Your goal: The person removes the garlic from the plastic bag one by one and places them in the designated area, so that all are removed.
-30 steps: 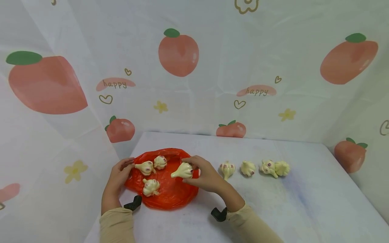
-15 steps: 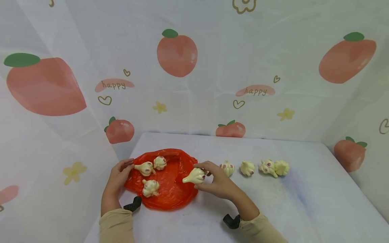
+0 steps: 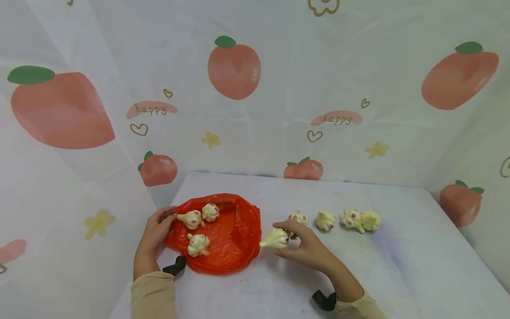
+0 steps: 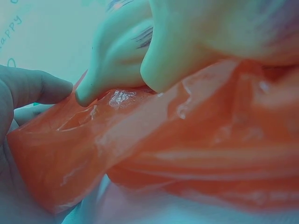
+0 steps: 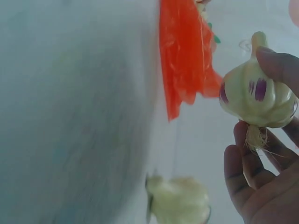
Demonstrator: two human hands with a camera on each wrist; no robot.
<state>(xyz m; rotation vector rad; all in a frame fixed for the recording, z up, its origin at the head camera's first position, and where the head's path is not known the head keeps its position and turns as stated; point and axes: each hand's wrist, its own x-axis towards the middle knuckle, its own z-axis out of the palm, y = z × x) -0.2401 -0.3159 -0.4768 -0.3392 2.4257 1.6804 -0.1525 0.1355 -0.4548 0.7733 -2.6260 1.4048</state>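
My right hand (image 3: pixel 308 250) holds a garlic bulb (image 3: pixel 277 239) between thumb and fingers, just right of the red plastic bag (image 3: pixel 225 263). In the right wrist view, purple marks and stringy roots show on this held bulb (image 5: pixel 250 95). At the bag's left edge, my left hand (image 3: pixel 156 230) grips the plastic, seen close up as the red film (image 4: pixel 60 172) in the left wrist view. On the bag lie three more bulbs: one garlic (image 3: pixel 191 220) by my left fingers, another garlic (image 3: pixel 210 212) behind it, and a garlic (image 3: pixel 198 245) nearer me.
Several garlic bulbs stand in a row right of the bag: one garlic (image 3: pixel 299 217) partly behind my right hand, a second garlic (image 3: pixel 325 220), then a touching pair with one garlic (image 3: pixel 370 220) outermost. A printed cloth (image 3: pixel 255 124) hangs behind the white table (image 3: pixel 239 297).
My right hand has moved right with the garlic bulb, from over the bag to beside it. The left hand stays at the bag's edge.
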